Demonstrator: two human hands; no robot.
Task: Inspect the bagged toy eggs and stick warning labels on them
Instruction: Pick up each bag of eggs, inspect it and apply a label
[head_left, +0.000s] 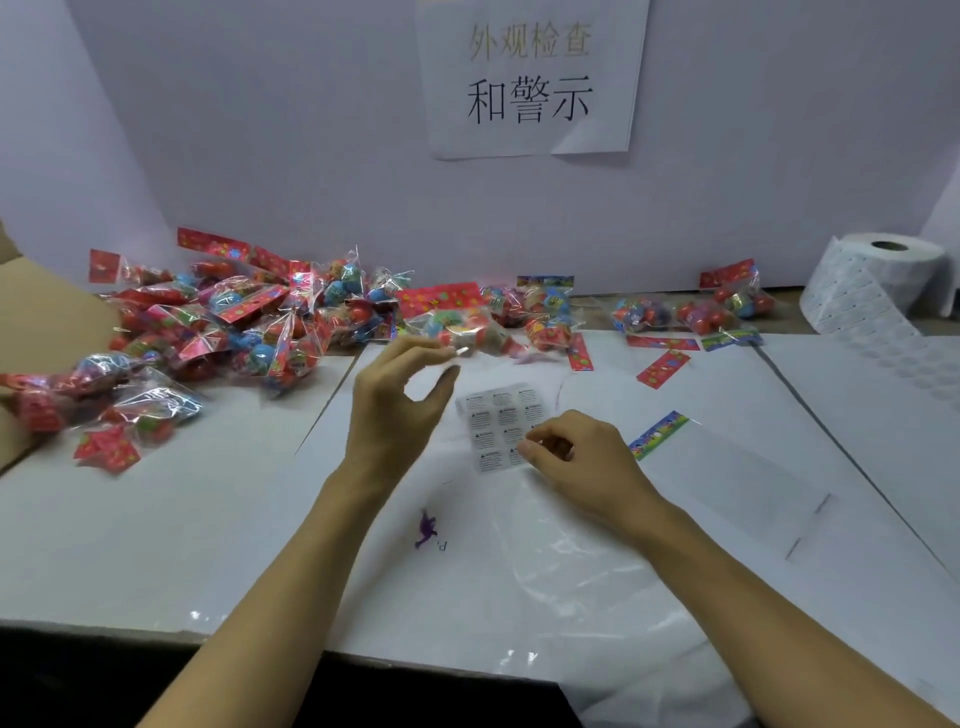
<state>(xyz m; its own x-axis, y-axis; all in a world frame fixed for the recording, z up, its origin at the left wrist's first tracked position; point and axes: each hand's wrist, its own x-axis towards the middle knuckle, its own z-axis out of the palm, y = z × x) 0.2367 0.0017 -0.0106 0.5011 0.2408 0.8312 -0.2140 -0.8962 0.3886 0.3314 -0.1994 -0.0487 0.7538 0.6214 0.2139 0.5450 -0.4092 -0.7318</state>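
Logging items by their place relative to the label sheet (503, 427), which lies flat on the white tabletop (156, 519) at centre. Item one: my right hand (576, 457), at the sheet's near right corner, fingers curled and pinching at its edge; whether a label is lifted I cannot tell. Item two: my left hand (400, 405), just left of the sheet and raised, thumb and forefinger pinching the clear edge of a bagged toy egg pack (457, 325), which hangs blurred just beyond the sheet. Item three: large heap of bagged eggs (218, 327) with red header cards, well left of the sheet and beyond it, against the wall. Item four: smaller group of bags (696, 312), beyond and right of the sheet. Item five: roll of labels (878, 280), far right of the sheet, its strip trailing onto the tabletop. Item six: empty clear bag with striped header (660, 434), just right of the sheet. Item seven: paper sign (530, 78) with printed characters, on the wall above the sheet. Item eight: cardboard box flap (36, 322), far left.
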